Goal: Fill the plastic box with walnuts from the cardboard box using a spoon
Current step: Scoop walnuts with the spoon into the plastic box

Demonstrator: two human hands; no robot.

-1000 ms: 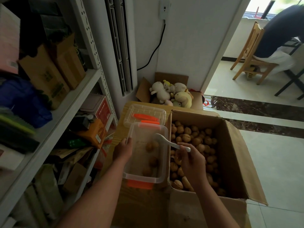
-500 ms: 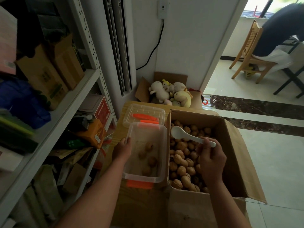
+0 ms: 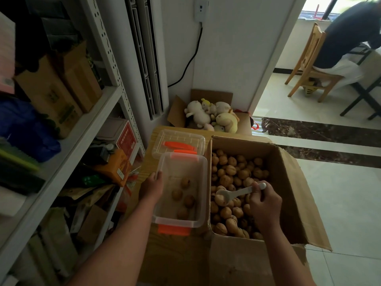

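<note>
Wood-grain tabletop (image 3: 179,254) carries both containers side by side, touching along one wall.

One walnut (image 3: 220,200) sits in the bowl of the white spoon (image 3: 237,193), just above the heap of walnuts (image 3: 233,172) in the cardboard box (image 3: 288,182). The spoon's long axis runs from its handle tip, up and to the right, down and leftward to the bowl, so the loaded end already points at the plastic box (image 3: 177,222). That box lies directly left of the bowl, just across the cardboard wall, and only a few nuts lie on its floor, so the filling looks barely begun.

The right hand (image 3: 265,205) grips the handle near its end, fingers curled round it and thumb on top. It is the hand that must carry the load. I judge the coming move to be a short lift over the shared wall, then a leftward tip.

The left hand (image 3: 151,187) lies against the plastic box's outer left wall with its fingertips at the rim. I cannot tell whether they hook over it. It seems placed to steady the box.

Beyond the plastic box lies its clear lid (image 3: 179,141) with orange clips. Farther back a second carton holds soft toys (image 3: 210,116), and a metal shelf (image 3: 61,141) crammed with packets stands to the left.
</note>
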